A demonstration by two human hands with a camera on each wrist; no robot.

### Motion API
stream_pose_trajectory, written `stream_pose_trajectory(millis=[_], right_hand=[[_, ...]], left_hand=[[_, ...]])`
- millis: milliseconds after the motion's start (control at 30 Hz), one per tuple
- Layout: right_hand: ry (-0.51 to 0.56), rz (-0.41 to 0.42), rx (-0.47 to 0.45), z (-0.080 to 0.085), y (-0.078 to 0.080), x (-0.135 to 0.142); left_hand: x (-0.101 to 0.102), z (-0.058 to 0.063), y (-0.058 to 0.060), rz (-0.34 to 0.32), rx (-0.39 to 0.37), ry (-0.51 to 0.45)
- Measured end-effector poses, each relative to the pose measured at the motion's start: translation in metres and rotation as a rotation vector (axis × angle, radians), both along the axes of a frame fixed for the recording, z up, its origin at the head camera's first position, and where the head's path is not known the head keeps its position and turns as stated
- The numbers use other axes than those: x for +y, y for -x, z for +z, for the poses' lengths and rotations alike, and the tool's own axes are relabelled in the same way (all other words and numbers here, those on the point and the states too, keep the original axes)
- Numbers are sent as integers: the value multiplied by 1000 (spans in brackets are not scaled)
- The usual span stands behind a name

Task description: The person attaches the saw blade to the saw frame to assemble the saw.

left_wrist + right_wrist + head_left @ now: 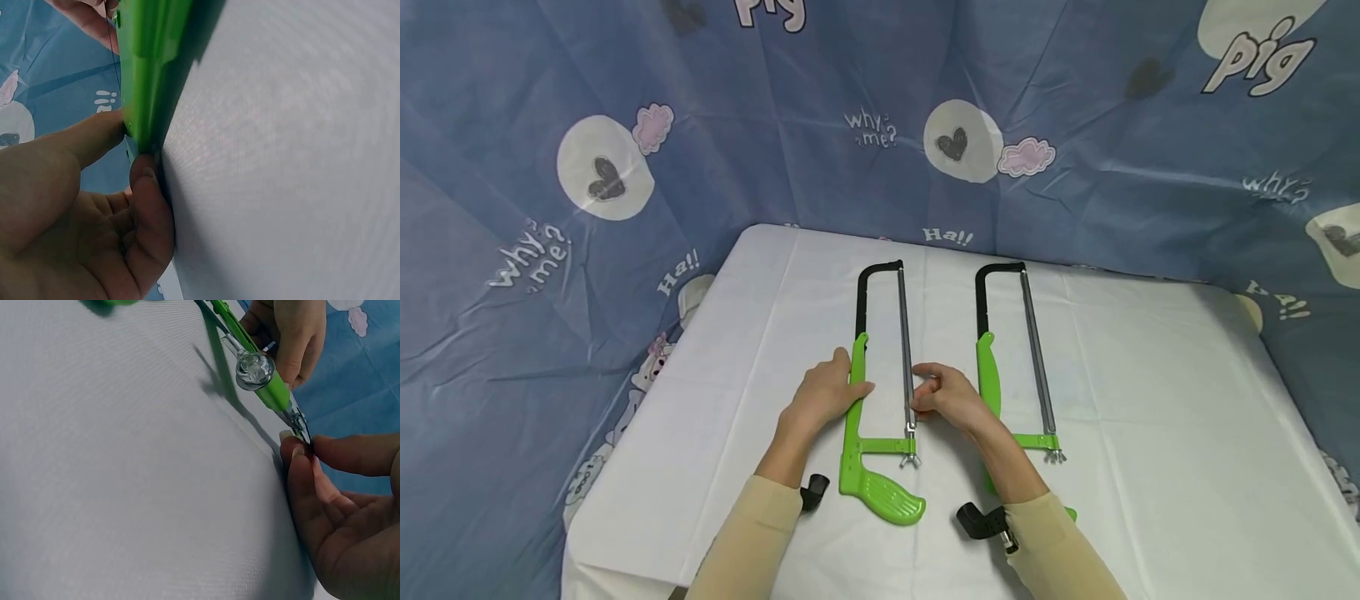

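Observation:
A hacksaw (888, 497) with a green handle, black bow and grey blade lies on the white table between the two hands. My left hand (822, 392) holds its green frame, thumb on top and fingers along the outer side. In the left wrist view, thumb and fingertips pinch the green frame (150, 69) close to the cloth. My right hand (951, 397) pinches the blade near its lower end, just above the wing nut (911, 460). In the right wrist view, thumb and fingertips meet on the blade (302, 428). A second hacksaw (989, 375) lies to the right, partly hidden under my right forearm.
A white cloth covers the table (1180, 417). Behind and left of it hangs a blue printed curtain (850, 183). Black wrist-camera mounts (979, 521) sit at both cuffs, the right one close over the second hacksaw's handle.

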State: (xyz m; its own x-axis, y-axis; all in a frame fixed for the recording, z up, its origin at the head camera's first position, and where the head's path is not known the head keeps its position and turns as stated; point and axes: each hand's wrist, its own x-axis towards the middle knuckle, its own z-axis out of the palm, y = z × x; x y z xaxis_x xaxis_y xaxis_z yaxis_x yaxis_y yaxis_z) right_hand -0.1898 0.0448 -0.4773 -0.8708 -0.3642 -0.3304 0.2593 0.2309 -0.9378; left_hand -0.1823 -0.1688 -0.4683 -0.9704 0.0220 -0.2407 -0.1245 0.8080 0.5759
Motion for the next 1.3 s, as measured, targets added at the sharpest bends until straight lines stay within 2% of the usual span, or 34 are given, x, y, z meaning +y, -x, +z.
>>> stream_pose_trajectory(millis=[467, 800, 1300], right_hand=[[9, 10, -10, -4, -3, -2], [42, 21, -38, -4, -3, 0], [22, -3, -3, -7, -2, -2]], left_hand=[[1, -2, 0, -3, -1, 9], [0, 1, 0, -5, -1, -1], [-2, -5, 4, -10, 3, -13]])
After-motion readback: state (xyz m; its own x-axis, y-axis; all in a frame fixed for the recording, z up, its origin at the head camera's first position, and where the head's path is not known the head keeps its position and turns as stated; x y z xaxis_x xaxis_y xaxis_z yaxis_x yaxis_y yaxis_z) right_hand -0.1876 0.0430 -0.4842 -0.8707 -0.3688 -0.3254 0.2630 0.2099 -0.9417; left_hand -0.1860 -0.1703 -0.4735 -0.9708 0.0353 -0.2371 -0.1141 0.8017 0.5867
